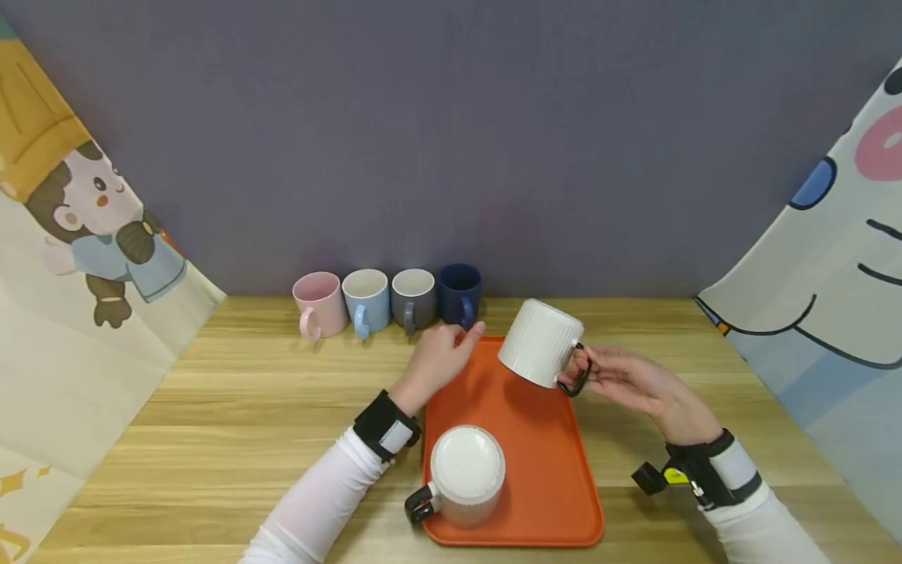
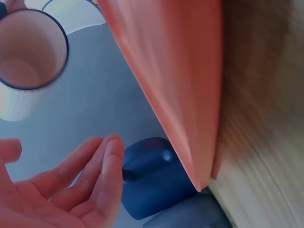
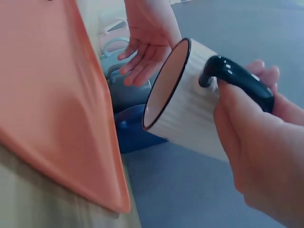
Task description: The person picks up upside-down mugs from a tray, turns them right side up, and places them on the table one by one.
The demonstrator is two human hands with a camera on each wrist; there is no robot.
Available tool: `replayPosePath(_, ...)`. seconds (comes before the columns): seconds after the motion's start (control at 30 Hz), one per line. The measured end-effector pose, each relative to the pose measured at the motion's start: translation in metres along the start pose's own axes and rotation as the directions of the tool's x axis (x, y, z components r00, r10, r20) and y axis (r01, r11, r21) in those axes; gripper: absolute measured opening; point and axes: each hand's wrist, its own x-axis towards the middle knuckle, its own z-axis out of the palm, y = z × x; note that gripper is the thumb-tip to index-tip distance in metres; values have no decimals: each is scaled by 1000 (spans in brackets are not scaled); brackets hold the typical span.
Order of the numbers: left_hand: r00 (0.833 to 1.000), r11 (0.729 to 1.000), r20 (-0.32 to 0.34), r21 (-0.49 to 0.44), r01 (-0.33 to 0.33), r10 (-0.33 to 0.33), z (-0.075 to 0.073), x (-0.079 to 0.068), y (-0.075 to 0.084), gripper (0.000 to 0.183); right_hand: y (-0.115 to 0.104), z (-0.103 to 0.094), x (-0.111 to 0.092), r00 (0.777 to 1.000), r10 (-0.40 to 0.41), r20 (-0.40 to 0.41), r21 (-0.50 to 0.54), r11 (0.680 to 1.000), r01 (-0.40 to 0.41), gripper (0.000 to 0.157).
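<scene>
My right hand (image 1: 630, 384) grips the black handle (image 3: 242, 80) of a white ribbed mug (image 1: 539, 345). The mug is held above the far part of an orange tray (image 1: 539, 478), tilted with its dark-rimmed mouth (image 2: 35, 52) facing down and left. Nothing is in my left hand (image 1: 440, 356), which hovers over the tray's far left corner with loosely bent fingers (image 2: 107, 166), in front of a navy mug (image 1: 460, 290). A second white mug (image 1: 468, 470) stands upside down at the tray's near left, its black handle sticking out past the left edge.
Left of the navy mug, a grey mug (image 1: 413, 294), a light blue mug (image 1: 367, 298) and a pink mug (image 1: 320, 301) stand upright in a row along the back of the wooden table (image 1: 232, 407). A grey wall (image 1: 451, 141) rises behind them. Patterned cloths hang at both sides.
</scene>
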Motion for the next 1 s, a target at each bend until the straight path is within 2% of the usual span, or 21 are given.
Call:
replayPosePath(0.13,1000,999,25,-34,19,-18,0,-1,1,55,-3,-4,10,1000,-28,5,48,998,28,50)
replayPosePath(0.3,999,998,27,-64,29,-27,0,-1,4,55,-6,-4,22,999,-36,-16,168,985,38,47)
replayPosePath(0.7,998,987,48,-153,51,-44,-6,-3,17,58,-10,4,47,991,-78,-110,289,951,107,40)
replayPosePath(0.87,996,977,73,-203,67,-53,-9,-3,23,62,-14,7,57,985,-97,-143,285,949,135,37)
replayPosePath(1.0,992,958,113,-272,89,-60,-10,-3,28,63,-15,10,63,982,-110,-151,253,956,146,40)
